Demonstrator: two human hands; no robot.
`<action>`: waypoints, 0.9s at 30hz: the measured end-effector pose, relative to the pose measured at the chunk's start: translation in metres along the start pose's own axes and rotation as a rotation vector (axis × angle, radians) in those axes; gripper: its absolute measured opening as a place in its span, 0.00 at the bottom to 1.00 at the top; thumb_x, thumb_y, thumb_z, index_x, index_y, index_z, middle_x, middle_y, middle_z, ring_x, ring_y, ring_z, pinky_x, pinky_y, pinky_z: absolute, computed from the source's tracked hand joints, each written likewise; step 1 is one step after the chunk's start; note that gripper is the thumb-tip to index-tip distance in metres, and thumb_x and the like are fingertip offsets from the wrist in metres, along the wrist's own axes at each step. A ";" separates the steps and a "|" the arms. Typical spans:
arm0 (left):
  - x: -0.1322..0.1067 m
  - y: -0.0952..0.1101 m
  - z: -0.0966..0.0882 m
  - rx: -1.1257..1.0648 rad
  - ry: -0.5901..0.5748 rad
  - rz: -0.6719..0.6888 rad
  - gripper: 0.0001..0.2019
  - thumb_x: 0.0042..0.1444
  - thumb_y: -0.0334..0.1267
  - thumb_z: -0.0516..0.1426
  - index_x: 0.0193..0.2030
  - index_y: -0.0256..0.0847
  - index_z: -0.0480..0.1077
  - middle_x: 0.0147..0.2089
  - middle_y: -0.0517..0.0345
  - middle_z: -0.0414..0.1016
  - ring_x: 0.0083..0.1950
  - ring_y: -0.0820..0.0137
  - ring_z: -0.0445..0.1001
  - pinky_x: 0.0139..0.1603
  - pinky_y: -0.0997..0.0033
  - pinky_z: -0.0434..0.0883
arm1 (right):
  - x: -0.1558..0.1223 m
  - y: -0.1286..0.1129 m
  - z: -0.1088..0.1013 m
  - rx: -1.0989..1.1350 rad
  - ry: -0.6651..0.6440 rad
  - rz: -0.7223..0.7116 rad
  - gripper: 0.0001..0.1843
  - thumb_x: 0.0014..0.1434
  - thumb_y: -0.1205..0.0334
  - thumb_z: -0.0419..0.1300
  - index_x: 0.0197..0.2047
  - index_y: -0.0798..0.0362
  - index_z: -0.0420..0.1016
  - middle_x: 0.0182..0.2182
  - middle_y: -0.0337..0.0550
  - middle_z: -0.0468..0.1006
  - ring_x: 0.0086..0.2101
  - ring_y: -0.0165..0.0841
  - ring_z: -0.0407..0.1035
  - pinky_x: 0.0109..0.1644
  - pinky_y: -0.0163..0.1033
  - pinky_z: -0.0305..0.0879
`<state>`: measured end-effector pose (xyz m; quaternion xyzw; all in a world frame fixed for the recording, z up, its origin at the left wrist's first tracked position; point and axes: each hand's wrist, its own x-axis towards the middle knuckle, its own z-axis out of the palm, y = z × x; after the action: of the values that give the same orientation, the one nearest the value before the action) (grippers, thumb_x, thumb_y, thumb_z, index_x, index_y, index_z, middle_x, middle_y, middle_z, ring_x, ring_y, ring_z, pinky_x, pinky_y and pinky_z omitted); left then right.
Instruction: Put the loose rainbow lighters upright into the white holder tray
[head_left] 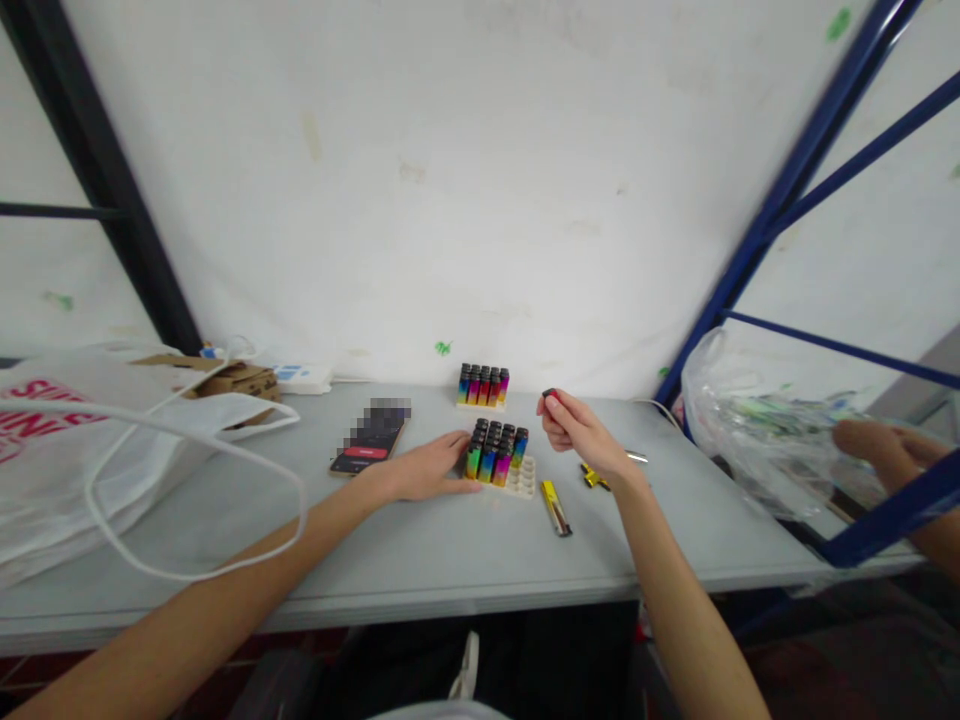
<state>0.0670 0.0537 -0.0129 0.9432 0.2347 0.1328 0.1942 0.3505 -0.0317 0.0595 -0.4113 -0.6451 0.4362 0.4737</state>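
My left hand (431, 468) holds the left side of a white tray (521, 480), with the thumb in front and the fingers behind. Several rainbow-coloured lighters (487, 462) with black tops stand upright in this tray; holes at its right side are bare. Raised just right of the tray, my right hand (576, 428) is closed around a lighter (552, 394). Only its black and red end shows above the fingers. A yellow lighter (555, 508) lies on the table between the tray and my right forearm. Near my right wrist is a small yellow and black item (594, 477), partly hidden.
A second tray of lighters (483, 387) stands against the wall. Left of my hand lies a phone (371, 437). White plastic bags (67, 450) and a cable loop (296, 500) occupy the left. Beyond the blue rack post (750, 260), another person's hand (877, 440) is near a clear bag (750, 430).
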 end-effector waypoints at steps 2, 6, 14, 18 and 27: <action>-0.001 0.001 -0.001 -0.004 0.001 -0.001 0.41 0.69 0.63 0.59 0.77 0.34 0.59 0.77 0.35 0.62 0.78 0.47 0.62 0.81 0.53 0.58 | 0.004 0.006 0.001 -0.087 0.079 -0.010 0.31 0.64 0.28 0.61 0.33 0.48 0.63 0.23 0.28 0.54 0.22 0.26 0.46 0.24 0.34 0.44; -0.001 -0.002 0.001 0.008 0.012 0.004 0.41 0.69 0.64 0.59 0.78 0.38 0.57 0.78 0.38 0.63 0.78 0.48 0.63 0.80 0.53 0.59 | 0.010 0.019 0.002 -0.348 0.259 -0.053 0.33 0.63 0.29 0.58 0.23 0.47 0.58 0.20 0.33 0.56 0.23 0.28 0.49 0.26 0.37 0.46; 0.000 -0.007 0.003 0.009 -0.002 -0.004 0.43 0.69 0.66 0.58 0.78 0.37 0.57 0.78 0.38 0.62 0.79 0.48 0.62 0.80 0.55 0.58 | 0.014 0.023 0.007 -0.518 0.308 -0.105 0.23 0.60 0.42 0.53 0.22 0.47 0.55 0.20 0.34 0.56 0.24 0.29 0.52 0.29 0.38 0.47; 0.000 -0.005 0.002 0.012 -0.004 0.001 0.42 0.69 0.66 0.57 0.78 0.37 0.57 0.78 0.38 0.62 0.78 0.49 0.62 0.80 0.54 0.58 | 0.013 0.022 0.008 -0.523 0.300 -0.103 0.26 0.62 0.38 0.53 0.22 0.47 0.55 0.20 0.34 0.56 0.24 0.29 0.52 0.30 0.38 0.48; 0.000 -0.004 0.002 0.009 -0.006 -0.006 0.43 0.69 0.65 0.58 0.78 0.36 0.56 0.78 0.38 0.62 0.79 0.49 0.62 0.81 0.54 0.58 | 0.012 0.020 0.008 -0.603 0.272 -0.155 0.22 0.65 0.44 0.52 0.25 0.47 0.56 0.22 0.34 0.58 0.26 0.30 0.54 0.32 0.38 0.50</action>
<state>0.0662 0.0563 -0.0162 0.9437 0.2377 0.1281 0.1910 0.3426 -0.0162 0.0418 -0.5371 -0.7053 0.1297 0.4442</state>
